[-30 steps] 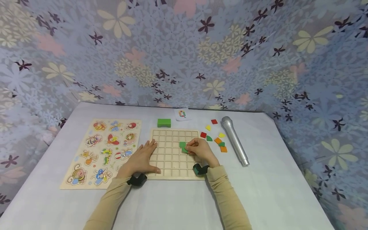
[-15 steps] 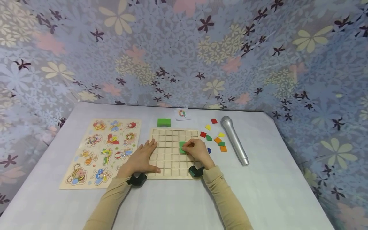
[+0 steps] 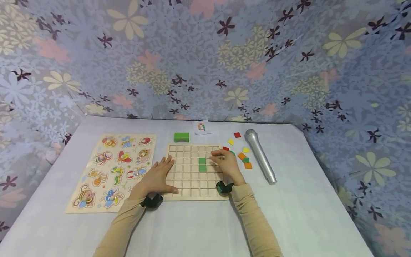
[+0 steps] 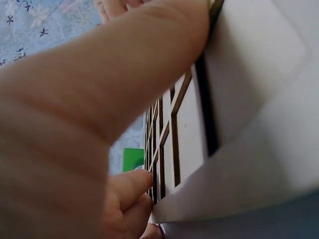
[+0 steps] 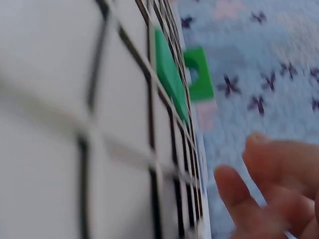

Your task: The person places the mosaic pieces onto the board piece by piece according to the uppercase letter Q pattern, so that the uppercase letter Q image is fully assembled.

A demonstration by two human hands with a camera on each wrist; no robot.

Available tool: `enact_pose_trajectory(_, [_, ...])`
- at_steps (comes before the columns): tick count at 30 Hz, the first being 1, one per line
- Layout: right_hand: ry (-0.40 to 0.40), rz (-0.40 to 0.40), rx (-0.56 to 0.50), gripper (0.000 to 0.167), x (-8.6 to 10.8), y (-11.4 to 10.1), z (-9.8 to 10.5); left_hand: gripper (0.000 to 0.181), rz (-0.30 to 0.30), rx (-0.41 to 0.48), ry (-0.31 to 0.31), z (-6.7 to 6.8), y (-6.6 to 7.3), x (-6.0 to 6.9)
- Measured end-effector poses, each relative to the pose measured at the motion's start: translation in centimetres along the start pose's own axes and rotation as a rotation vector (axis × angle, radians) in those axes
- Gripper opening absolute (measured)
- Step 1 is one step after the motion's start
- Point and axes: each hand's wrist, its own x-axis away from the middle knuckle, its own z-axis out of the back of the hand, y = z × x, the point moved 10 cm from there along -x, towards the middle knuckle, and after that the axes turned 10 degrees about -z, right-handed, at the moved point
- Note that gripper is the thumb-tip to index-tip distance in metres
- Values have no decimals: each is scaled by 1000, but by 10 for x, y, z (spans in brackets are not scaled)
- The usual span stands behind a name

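Observation:
Two green square tiles [image 3: 202,161] lie in neighbouring cells, one behind the other, on the wooden grid board [image 3: 189,185]. My left hand [image 3: 155,180] rests with spread fingers on the board's left edge; its thumb [image 4: 164,35] lies across the near edge in the left wrist view. Above the right part of the board is my right hand [image 3: 228,166], clear of the tiles. In the right wrist view its bent fingers [image 5: 279,159] and thumb stand apart, and nothing shows between them. The green tiles [image 5: 169,74] also appear there, seated in the grid.
Several loose red, yellow, green and orange tiles [image 3: 242,156] lie right of the board, partly behind my right hand. Beyond them lies a silver microphone [image 3: 261,157]. A green block [image 3: 181,137] and a pattern card [image 3: 202,127] stand behind; an insect puzzle board [image 3: 107,171] lies left.
My right hand pushed the second green tile into line with the first, let go and moved right, off the tiles. The left hand stayed in place. A blue piece seen earlier is now hidden.

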Motion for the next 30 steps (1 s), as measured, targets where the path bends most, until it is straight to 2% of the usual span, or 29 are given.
enact_pose_trajectory(4, [135,-73,-30,31,-5,19,33,115,-2,0,-16,-1,2,1])
enact_pose_trajectory(8, [178,-139,-46,37,-9,38,50,114,-7,-16,-21,0,2,1])
enact_pose_trajectory(12, [166,-174,-42,43,-12,49,52,114,-14,-19,-13,0,2,1])
enact_pose_trajectory(24, [240,-112,31,41,-14,47,56,113,2,-4,-5,0,1,1])
enact_pose_trajectory(30, [257,-132,29,39,-14,48,58,113,1,-12,-1,0,1,0])
